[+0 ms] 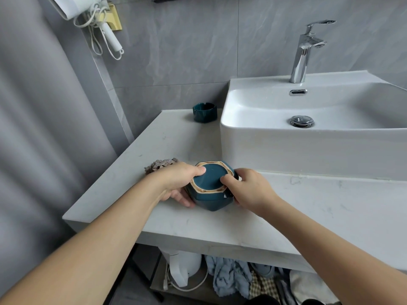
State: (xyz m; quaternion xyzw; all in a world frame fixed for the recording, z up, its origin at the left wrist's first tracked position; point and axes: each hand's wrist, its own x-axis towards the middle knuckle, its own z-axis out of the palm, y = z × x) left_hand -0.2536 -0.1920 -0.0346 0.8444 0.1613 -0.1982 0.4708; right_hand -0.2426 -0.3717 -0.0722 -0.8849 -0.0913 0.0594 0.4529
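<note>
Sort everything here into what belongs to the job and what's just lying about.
In the job: upturned teal ashtray, left hand, right hand.
Lying about: second ashtray, scrubber, sink, tap, hair dryer, kettle, cloths.

no readable text, labels, brands, numbers

Both hands held a dark teal ashtray upside down at the near part of the counter. The left hand gripped its left side, thumb on the base; the right hand gripped its right side. A grey sponge lay just left of the left hand. A second teal ashtray stood far back, just beside the white sink, whose tap rose at the far right.
</note>
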